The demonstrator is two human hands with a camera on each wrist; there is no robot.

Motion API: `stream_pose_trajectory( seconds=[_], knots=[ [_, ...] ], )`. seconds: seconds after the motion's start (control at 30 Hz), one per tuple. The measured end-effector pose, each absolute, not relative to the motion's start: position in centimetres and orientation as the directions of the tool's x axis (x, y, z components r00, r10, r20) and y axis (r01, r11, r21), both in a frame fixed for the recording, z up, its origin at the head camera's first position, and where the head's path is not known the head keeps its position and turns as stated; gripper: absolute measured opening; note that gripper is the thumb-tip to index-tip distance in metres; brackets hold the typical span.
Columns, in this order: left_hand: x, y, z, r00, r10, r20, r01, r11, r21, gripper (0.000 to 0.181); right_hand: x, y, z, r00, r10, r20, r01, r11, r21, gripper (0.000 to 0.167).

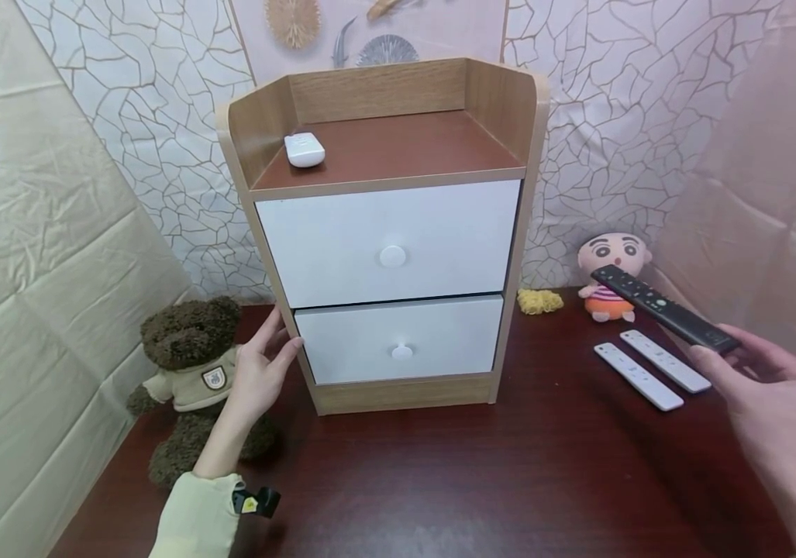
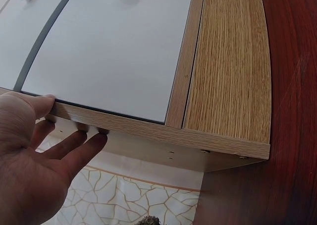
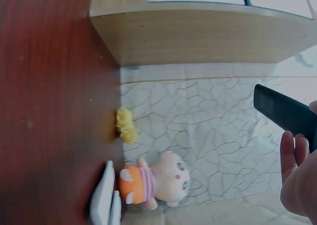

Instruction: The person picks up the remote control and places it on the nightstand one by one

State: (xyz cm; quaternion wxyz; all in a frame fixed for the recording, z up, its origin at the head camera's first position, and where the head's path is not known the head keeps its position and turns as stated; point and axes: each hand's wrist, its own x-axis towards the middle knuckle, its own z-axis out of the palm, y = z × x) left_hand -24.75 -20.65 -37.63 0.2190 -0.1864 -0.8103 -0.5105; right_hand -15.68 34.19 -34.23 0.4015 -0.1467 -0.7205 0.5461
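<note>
In the head view, the left hand has its grip spanning the left front edge of the cabinet: the thumb lies at the front, while the other fingers go behind the side panel, mostly hidden. The right hand pinches the black remote by its near end, holding it above the right part of the surface; the fingers underneath are largely covered. The remote's far end hides part of the doll at the surface's far right corner. Two white remotes lie towards the right edge, and a yellow bundle by the far edge, its nature unclear. The left forearm covers part of the teddy bear near the left edge. A white device sits at the front left corner of the cabinet's top. The surface's near edge is cut off.

In the left wrist view, the thumb meets the cabinet's edge and fingertips touch its side; the cabinet's top is out of frame.

In the right wrist view, the frame crops the right hand and black remote; its buttons face away. The white remotes overlap, cut by the bottom border.
</note>
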Motion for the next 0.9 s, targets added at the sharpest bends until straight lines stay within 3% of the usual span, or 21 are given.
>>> stream_pose_trajectory(
  seconds=[0.2, 0.43, 0.73, 0.9],
  knots=[
    [-24.7, -20.6, -37.5, -0.833, 0.080, 0.547, 0.529, 0.405, 0.746, 0.064, -14.9, 33.9, -32.8, -0.668, 0.639, 0.381, -0.247, 0.293, -0.924, 0.040],
    [-24.6, -20.6, -37.5, -0.836, 0.079, 0.543, 0.524, 0.408, 0.747, 0.063, -14.3, 33.5, -31.7, -0.740, 0.556, 0.379, -0.421, 0.057, -0.905, 0.038],
    [-24.8, -20.7, -37.6, -0.839, 0.073, 0.540, 0.517, 0.417, 0.747, 0.064, -14.1, 32.3, -30.4, -0.722, 0.549, 0.421, -0.371, 0.206, -0.906, 0.043],
    [-24.9, -20.7, -37.7, -0.841, 0.073, 0.536, 0.513, 0.420, 0.749, 0.063, -14.1, 31.4, -29.6, -0.705, 0.521, 0.482, -0.535, 0.055, -0.843, 0.045]
  ],
)
